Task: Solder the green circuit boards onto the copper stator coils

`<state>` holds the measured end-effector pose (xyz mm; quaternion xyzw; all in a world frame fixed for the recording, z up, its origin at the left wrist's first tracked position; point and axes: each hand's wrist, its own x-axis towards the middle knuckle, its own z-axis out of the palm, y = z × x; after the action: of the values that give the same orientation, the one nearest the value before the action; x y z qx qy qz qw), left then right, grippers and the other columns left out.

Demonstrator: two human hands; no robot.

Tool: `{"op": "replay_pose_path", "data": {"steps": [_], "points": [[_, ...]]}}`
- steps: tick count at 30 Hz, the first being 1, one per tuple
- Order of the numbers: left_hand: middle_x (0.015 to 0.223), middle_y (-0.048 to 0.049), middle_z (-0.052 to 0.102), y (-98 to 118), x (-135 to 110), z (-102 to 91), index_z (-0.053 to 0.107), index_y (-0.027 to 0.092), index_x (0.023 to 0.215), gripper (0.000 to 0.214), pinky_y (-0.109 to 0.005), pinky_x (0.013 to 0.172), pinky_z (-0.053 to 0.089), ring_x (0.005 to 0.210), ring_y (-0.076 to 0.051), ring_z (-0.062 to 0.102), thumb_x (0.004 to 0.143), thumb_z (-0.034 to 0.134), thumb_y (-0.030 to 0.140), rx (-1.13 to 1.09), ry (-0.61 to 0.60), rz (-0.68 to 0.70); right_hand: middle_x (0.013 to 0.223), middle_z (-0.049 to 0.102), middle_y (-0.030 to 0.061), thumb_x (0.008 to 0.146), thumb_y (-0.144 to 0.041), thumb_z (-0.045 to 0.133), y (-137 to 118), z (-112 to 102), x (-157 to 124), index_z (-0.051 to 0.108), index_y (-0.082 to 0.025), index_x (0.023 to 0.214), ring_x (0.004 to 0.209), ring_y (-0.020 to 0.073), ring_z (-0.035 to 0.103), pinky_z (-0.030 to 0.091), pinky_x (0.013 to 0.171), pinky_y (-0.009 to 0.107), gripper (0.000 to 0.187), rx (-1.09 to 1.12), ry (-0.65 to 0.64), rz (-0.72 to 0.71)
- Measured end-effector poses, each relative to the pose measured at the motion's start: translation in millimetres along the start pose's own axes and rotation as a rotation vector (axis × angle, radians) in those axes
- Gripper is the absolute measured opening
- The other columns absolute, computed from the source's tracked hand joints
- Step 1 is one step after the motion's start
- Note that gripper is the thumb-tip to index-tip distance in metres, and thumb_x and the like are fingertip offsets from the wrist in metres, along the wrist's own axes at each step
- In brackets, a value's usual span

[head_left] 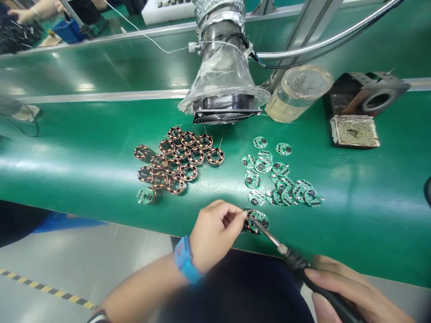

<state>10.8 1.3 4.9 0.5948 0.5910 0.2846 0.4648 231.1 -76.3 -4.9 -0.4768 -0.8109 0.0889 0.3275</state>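
Observation:
My left hand (215,233) pinches the edge of a round green circuit board (259,222) that sits on a copper coil ring at the bench's front edge. My right hand (350,291) grips a black-handled soldering iron (286,253), its tip resting on that board. A blue wristband (186,260) circles my left wrist. Beyond my hands lie a cluster of copper-wound coil rings (178,154) and a scatter of loose round circuit boards (279,186). One board sits on a coil (146,195) at the cluster's near edge.
A green-topped workbench (67,166) carries a foil-ducted fume extractor fan (222,85), a glass jar (298,94), a metal iron holder (367,94) and a tip-cleaning pad (354,131). A co-worker's hand (20,15) works beyond the far bench, near a blue bin (67,31).

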Motion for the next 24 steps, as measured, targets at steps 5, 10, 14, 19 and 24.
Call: {"op": "replay_pose_path", "data": {"steps": [5,10,14,19,24], "points": [[0.065,-0.0002,0.058,-1,1,-2.4,0.065,0.014,0.073,0.015,-0.02,0.058,0.041,0.059,-0.009,0.052,0.083,0.056,0.02,0.115,-0.025,0.099,0.088,0.06,0.0062,0.076,-0.023,0.056,3,1,-1,0.059,-0.016,0.094,0.078,0.0158,0.063,0.052,0.072,0.023,0.019,0.017,-0.004,-0.031],[0.066,0.0003,0.057,1,2,-5.4,0.066,0.015,0.076,0.014,-0.021,0.059,0.04,0.06,-0.01,0.052,0.084,0.055,0.02,0.19,-0.056,0.128,0.088,0.061,0.0054,0.076,-0.022,0.056,0,2,0,0.059,-0.017,0.094,0.077,0.0155,0.063,0.052,0.072,0.022,0.019,0.022,-0.007,0.01],[0.067,0.0001,0.057,6,4,-8.5,0.065,0.015,0.076,0.015,-0.022,0.059,0.04,0.062,-0.011,0.053,0.085,0.054,0.021,0.261,-0.089,0.151,0.086,0.062,0.005,0.076,-0.024,0.057,2,1,-3,0.06,-0.017,0.093,0.076,0.0159,0.064,0.052,0.069,0.023,0.019,0.026,0.006,0.021],[0.066,0.0005,0.057,10,7,-12.1,0.065,0.016,0.077,0.016,-0.023,0.059,0.039,0.062,-0.012,0.053,0.085,0.053,0.021,0.335,-0.134,0.157,0.087,0.062,0.0055,0.076,-0.024,0.057,2,-1,0,0.06,-0.016,0.094,0.076,0.0153,0.064,0.052,0.071,0.021,0.019,0.006,-0.011,0.006],[0.067,0.0004,0.057,14,8,-14.1,0.064,0.017,0.076,0.018,-0.024,0.058,0.04,0.062,-0.012,0.053,0.086,0.051,0.022,0.381,-0.157,0.156,0.083,0.065,0.0034,0.074,-0.023,0.06,1,1,-5,0.063,-0.02,0.093,0.074,0.0163,0.066,0.055,0.069,0.022,0.02,0.073,0.023,0.087]]}}
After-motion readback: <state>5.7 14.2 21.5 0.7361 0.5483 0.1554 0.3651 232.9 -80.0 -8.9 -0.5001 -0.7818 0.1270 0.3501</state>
